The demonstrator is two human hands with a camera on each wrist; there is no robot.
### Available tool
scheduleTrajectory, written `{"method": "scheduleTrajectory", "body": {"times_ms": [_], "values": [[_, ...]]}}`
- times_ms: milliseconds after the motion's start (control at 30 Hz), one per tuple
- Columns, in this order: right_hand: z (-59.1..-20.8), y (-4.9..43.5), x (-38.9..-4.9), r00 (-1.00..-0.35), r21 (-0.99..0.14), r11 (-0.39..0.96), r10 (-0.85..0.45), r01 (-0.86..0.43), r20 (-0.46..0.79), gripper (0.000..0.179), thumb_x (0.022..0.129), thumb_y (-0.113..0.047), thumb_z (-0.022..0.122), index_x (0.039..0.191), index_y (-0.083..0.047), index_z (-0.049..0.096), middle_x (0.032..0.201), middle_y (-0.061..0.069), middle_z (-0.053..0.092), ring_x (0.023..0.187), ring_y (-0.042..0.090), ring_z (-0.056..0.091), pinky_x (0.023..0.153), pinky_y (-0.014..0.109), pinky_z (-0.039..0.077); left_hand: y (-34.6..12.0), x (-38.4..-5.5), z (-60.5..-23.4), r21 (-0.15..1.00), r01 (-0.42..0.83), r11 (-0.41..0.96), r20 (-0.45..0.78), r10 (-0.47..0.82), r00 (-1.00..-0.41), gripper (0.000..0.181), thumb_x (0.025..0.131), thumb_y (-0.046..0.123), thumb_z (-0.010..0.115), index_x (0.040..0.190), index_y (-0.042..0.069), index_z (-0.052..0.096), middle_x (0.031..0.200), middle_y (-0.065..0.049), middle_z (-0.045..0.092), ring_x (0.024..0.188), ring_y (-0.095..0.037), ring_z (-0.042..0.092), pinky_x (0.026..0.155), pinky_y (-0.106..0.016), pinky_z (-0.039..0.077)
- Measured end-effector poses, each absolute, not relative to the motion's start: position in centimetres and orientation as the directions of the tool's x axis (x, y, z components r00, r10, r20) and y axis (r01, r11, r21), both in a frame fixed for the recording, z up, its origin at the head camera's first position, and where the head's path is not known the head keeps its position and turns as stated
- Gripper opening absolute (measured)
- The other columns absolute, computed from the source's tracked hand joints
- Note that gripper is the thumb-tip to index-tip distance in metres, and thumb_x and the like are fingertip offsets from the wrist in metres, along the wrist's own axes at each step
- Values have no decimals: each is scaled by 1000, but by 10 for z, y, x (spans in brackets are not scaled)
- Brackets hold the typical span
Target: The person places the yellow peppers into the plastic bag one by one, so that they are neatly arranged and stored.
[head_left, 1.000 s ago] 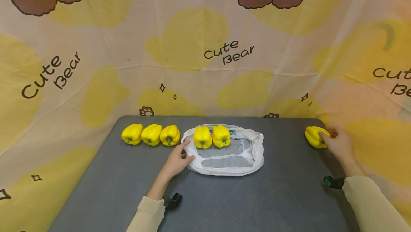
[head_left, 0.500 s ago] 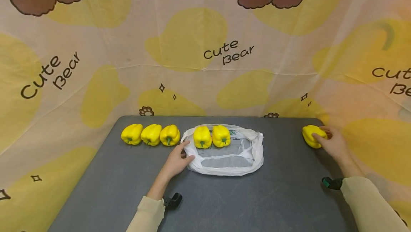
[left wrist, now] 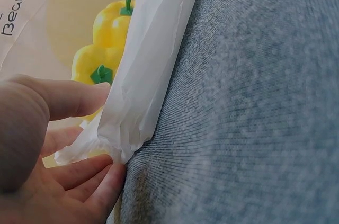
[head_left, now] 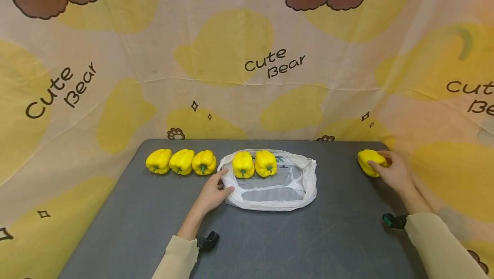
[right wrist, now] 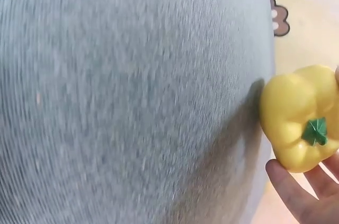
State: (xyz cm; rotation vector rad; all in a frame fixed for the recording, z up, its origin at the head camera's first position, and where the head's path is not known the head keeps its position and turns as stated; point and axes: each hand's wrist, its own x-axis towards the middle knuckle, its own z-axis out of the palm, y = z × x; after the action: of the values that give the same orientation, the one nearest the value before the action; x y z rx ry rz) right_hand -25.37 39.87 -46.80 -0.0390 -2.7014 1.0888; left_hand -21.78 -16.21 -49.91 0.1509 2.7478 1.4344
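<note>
A yellow bell pepper (head_left: 369, 162) with a green stem is gripped in my right hand (head_left: 397, 177), near the table's far right corner. In the right wrist view the bell pepper (right wrist: 299, 118) has fingertips under its lower side. My left hand (head_left: 210, 193) holds the left end of a white plastic bag (head_left: 270, 205), thumb and fingers on either side of its edge. Close up, the left wrist view shows the thumb at the bag (left wrist: 143, 75) and fingers by its lower corner. Two yellow bell peppers (head_left: 243, 165) lie side by side inside the spread-open bag.
Left of the bag, three more yellow bell peppers (head_left: 182, 162) stand in a row near the back of the dark grey table (head_left: 289, 240). A printed cloth (head_left: 231, 56) hangs behind and along both sides of the table.
My right hand has shifted slightly to the left, carrying its bell pepper along. The left hand, the bag and the other peppers stay where they were.
</note>
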Motion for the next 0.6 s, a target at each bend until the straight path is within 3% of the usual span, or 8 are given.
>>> {"method": "scheduleTrajectory", "body": {"times_ms": [133, 600], "values": [[-466, 390, -254, -976, -693, 717, 96, -67, 194, 72, 100, -41, 63, 143, 12, 42, 142, 41, 42, 127, 59, 40, 96, 69, 40, -162, -218, -499, 821, 61, 568, 5, 100, -995, 63, 94, 18, 73, 151, 10, 47, 154, -23, 42, 123, -42, 59, 102, -52, 50], [-455, 355, -253, -979, -689, 722, 93, -58, 180, 75, 99, -50, 61, 146, 6, 43, 141, 36, 46, 127, 54, 44, 98, 68, 40, -162, -218, -499, 822, 57, 567, -1, 103, -995, 63, 94, 18, 72, 152, 10, 47, 154, -23, 42, 124, -42, 58, 102, -52, 50]]}}
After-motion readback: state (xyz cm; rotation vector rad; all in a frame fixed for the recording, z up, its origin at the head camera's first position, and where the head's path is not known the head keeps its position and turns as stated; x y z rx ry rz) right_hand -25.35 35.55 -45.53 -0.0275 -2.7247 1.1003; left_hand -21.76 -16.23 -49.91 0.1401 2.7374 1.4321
